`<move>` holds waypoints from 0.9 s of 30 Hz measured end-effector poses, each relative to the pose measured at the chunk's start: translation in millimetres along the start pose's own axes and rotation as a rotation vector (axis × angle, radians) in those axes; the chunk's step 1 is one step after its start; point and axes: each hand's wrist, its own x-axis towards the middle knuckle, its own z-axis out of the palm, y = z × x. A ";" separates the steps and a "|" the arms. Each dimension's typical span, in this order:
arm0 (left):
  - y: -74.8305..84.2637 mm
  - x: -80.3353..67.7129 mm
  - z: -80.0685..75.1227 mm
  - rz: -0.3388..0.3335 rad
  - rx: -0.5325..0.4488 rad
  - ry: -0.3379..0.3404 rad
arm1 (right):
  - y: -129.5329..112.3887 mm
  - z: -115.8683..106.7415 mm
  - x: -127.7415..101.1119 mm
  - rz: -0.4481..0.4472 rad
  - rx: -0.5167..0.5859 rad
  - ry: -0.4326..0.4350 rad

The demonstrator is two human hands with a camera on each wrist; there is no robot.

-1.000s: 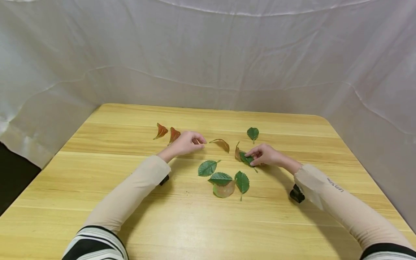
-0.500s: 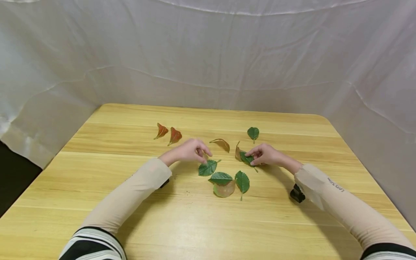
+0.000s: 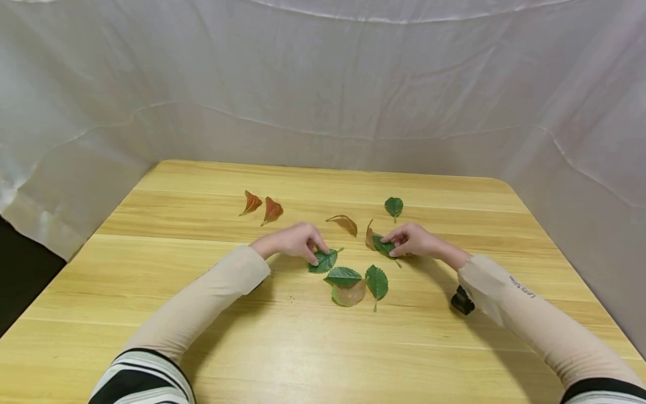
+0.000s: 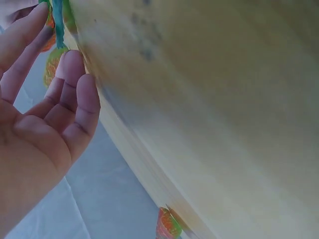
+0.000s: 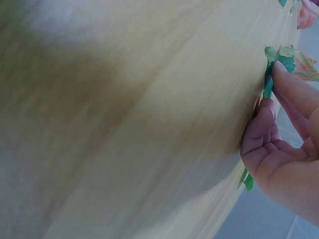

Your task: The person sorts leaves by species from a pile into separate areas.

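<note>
Both forearms in pale beige sleeve covers, left (image 3: pixel 202 306) and right (image 3: pixel 530 314): thin, slightly wrinkled, snug along the arm. Wider, looser band at each wrist end, edge uneven, like wrapped fabric or tape. Right cover bears small dark lettering (image 3: pixel 522 287) along the forearm; too small to read surely. Below the covers, a striped garment: left sleeve (image 3: pixel 146 379) white-grey and black, broad black patch, thin black hem; right sleeve (image 3: pixel 603 387) similar, black-edged, mostly cut off. Small blocky black device (image 3: pixel 461 301) under right wrist.

left hand (image 3: pixel 296 241) moved from beside red leaf (image 3: pixel 273 210), fingers (image 3: pixel 312 257) now touching green leaf (image 3: pixel 323 262)
</note>
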 end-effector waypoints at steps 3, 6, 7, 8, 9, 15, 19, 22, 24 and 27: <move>0.6 1.1 0.2 -0.004 0.003 -0.028 | -0.8 0.1 -0.3 0.003 -0.005 0.000; 1.1 2.3 0.1 -0.018 0.013 -0.046 | -1.5 0.2 -0.5 0.004 -0.015 0.004; 1.6 2.6 0.0 -0.030 0.011 -0.050 | -1.9 0.4 -0.6 0.008 -0.019 0.007; 1.6 3.3 0.2 -0.038 0.012 -0.055 | -2.2 0.5 -0.7 0.012 -0.023 0.010; 2.1 3.7 0.2 -0.048 0.011 -0.059 | -2.8 0.8 -0.9 0.017 -0.026 0.015; 4.5 5.9 0.8 -0.079 0.032 -0.073 | -2.8 1.6 -1.2 0.026 -0.055 0.036; 4.7 6.7 1.4 -0.094 0.042 -0.069 | -2.8 1.5 -1.2 -0.015 -0.058 0.031; 4.2 7.5 1.9 -0.109 0.039 -0.066 | -3.7 1.8 -1.7 -0.053 -0.065 0.027; 4.1 7.7 2.0 -0.119 0.035 -0.066 | -4.6 1.9 -2.3 -0.066 -0.058 0.024; 4.7 7.6 1.9 -0.122 0.032 -0.067 | -6.0 2.1 -3.3 -0.080 -0.050 0.021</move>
